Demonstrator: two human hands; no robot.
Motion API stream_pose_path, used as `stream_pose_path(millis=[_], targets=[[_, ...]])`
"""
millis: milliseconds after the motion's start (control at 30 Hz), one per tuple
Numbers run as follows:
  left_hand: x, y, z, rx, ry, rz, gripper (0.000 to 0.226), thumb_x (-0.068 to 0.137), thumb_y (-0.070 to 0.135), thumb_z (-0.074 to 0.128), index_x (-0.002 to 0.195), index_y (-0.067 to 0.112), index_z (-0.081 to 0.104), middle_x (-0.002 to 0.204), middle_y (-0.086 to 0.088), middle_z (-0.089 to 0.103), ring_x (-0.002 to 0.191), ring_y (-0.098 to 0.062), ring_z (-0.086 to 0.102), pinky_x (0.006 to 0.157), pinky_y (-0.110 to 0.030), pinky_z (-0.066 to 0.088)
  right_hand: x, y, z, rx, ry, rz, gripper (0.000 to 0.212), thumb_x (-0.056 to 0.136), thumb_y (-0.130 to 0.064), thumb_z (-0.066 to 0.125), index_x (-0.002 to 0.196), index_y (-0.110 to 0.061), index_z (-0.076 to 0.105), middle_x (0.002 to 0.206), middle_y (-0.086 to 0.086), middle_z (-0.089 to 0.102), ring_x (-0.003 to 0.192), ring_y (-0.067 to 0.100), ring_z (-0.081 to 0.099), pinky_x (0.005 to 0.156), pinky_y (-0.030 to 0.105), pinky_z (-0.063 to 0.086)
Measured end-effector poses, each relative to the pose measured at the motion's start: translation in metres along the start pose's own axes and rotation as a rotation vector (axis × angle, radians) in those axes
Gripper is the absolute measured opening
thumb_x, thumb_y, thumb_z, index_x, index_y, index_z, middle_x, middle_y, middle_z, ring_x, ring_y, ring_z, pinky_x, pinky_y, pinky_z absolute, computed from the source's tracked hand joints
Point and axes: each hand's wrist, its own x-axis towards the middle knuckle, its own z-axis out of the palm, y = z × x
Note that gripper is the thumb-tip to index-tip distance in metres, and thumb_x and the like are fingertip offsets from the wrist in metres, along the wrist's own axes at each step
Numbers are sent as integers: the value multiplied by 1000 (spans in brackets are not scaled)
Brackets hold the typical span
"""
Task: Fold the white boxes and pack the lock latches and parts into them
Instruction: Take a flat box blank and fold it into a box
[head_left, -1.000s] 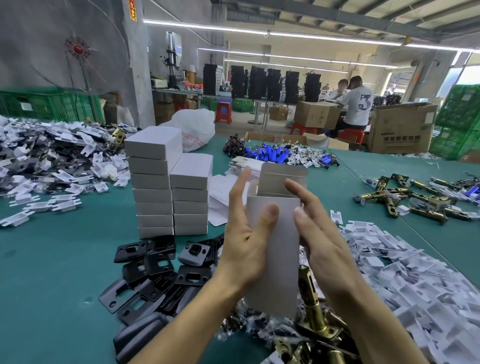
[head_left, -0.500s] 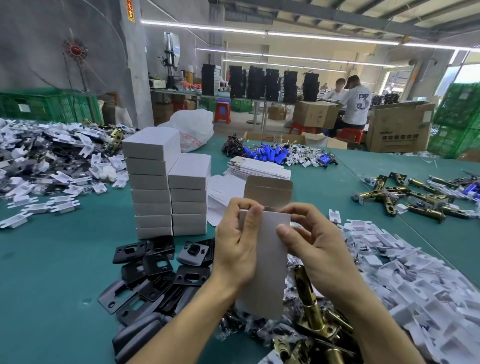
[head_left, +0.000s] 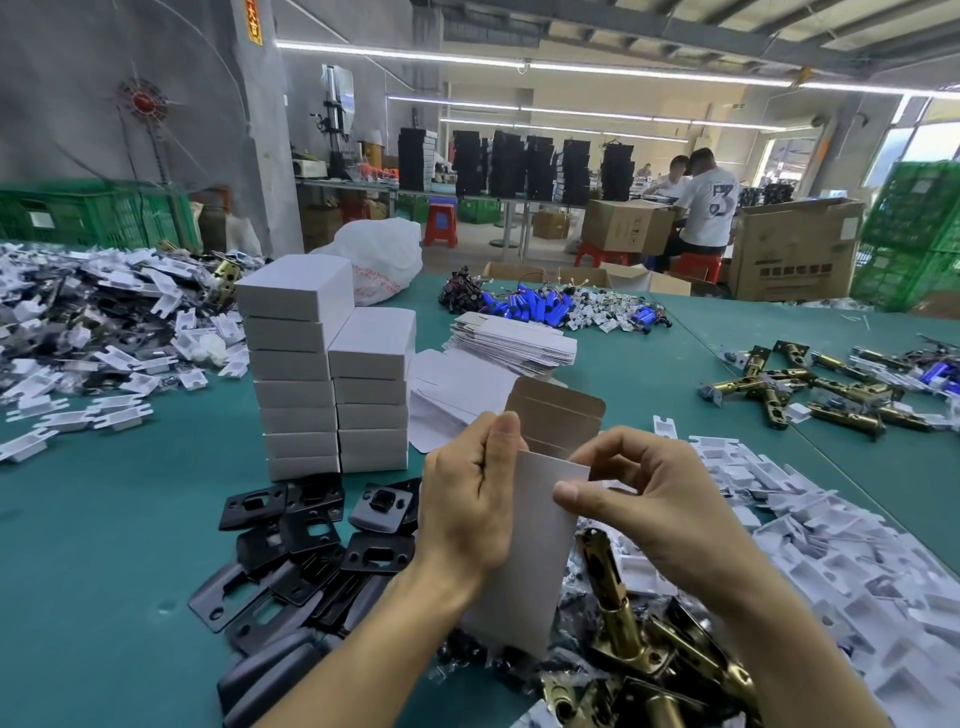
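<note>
the white box (head_left: 540, 545) is held upright above the bench (head_left: 104, 545), over the brass latches (head_left: 618, 613), with its top flap (head_left: 558, 410) standing open. the left hand (head_left: 467, 499) has its fingers clamped round the left edge, and the right hand (head_left: 644, 499) pinches the upper right edge. squeezing too hard could crease the thin card or flatten the half-formed sleeve. a skewed tuck could tear the flap.

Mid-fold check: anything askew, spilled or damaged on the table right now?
Nothing damaged. The box, held by the left hand and right hand, is just mid-fold, flap up. The taller box stack seems to lean left toward its top, though the wide lens may cause that.
</note>
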Motion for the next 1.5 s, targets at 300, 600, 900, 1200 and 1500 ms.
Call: stream_pose_path(millis=[300, 600, 900, 1200, 1500], targets=[[0, -1, -1, 17, 17, -4, 57, 99, 56, 32, 74, 12, 58, 62, -6, 58, 53, -27, 54, 47, -50, 42, 2, -8, 12, 55, 119, -193, 49, 80, -9, 75, 116, -37, 58, 94, 1, 73, 78, 16, 72, 72, 22, 55], [-1, -1, -1, 28, 52, 108, 47, 103, 55, 32, 87, 18, 57, 68, -3, 60, 56, -16, 54, 49, -44, 41, 0, -11, 17, 38, 53, -117, 56, 79, -71, 60, 94, -19, 73, 87, 16, 67, 80, 27, 66, 71, 41, 61], [-1, -1, 0, -49, 92, 65, 29, 101, 52, 32, 98, 26, 44, 79, 8, 64, 57, -10, 55, 48, -30, 40, 0, -13, 8, 108, 23, 18, 19, 77, -25, 71, 95, -25, 78, 92, 10, 76, 84, 24, 72, 76, 42, 61], [-10, 14, 1, 390, -392, -73, 90, 58, 92, 49, 131, 48, 20, 125, 18, 49, 104, -13, 59, 81, -37, 50, 4, 0, 3, 72, 253, 20, 18, 87, -7, 71, 92, -23, 76, 85, 2, 75, 76, 10, 70, 60, 21, 53], [-12, 15, 5, 433, -275, -10, 90, 63, 62, 70, 136, 45, 21, 121, 17, 54, 93, -15, 59, 71, -33, 47, 3, -5, 2, 24, 222, 67, 30, 90, 0, 63, 98, -25, 76, 98, -3, 74, 87, 22, 72, 76, 37, 60]])
